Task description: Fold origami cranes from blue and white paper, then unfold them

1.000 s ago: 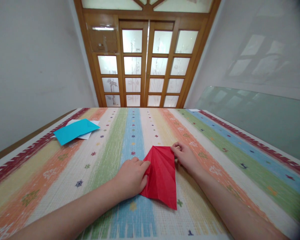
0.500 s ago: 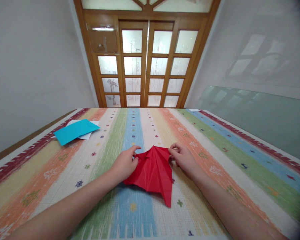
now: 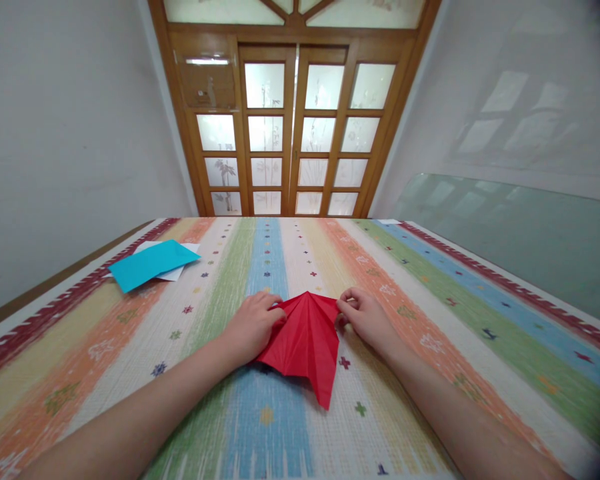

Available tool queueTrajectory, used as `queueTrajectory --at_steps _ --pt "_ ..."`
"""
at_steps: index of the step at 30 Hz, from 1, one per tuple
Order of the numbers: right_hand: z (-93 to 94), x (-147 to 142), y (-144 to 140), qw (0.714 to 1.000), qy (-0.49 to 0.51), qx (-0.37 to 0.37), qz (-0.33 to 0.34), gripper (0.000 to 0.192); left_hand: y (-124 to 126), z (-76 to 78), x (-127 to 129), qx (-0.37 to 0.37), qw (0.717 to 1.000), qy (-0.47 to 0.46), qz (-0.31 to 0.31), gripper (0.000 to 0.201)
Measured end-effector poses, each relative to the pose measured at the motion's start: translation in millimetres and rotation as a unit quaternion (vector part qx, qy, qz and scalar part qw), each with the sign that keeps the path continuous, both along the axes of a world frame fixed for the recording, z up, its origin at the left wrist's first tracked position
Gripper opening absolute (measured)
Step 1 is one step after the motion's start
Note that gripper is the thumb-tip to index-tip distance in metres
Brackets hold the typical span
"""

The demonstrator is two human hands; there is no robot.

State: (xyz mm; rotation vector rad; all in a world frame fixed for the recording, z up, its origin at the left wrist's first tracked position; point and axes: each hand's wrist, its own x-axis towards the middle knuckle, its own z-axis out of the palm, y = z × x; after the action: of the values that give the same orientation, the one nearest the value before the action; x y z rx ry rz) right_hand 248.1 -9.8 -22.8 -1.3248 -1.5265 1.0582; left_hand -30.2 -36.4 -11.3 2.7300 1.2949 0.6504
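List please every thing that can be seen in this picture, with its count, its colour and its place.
folded paper: one, red, creased, on the striped cloth near the middle, between the two hands
paper sheet: one, turquoise, far left on the cloth
white paper: at least one sheet, lying under the turquoise one
striped cloth: one, many colours, covering the table
door: one double door, brown wood with frosted panes, behind the table
glass panel: one, greenish, leaning at the right wall
left hand: one, pinching the left edge of the red paper
right hand: one, pinching the right edge of the red paper
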Motion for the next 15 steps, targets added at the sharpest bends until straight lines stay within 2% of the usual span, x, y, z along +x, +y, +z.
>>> queueTrajectory --at_steps 7,11,15 --pt "-2.5 0.2 0.5 1.0 -0.004 0.0 0.001 0.016 6.9 -3.9 -3.4 -0.069 0.995 -0.068 -0.017 0.045" --pt "-1.9 -0.7 0.3 1.0 -0.005 0.005 -0.001 0.015 9.7 -6.0 -1.7 -0.071 0.995 -0.064 -0.033 0.05" --pt "-2.6 -1.9 -0.1 1.0 -0.003 0.009 0.004 0.013 7.9 -6.5 2.0 -0.067 0.996 -0.042 -0.044 0.043"
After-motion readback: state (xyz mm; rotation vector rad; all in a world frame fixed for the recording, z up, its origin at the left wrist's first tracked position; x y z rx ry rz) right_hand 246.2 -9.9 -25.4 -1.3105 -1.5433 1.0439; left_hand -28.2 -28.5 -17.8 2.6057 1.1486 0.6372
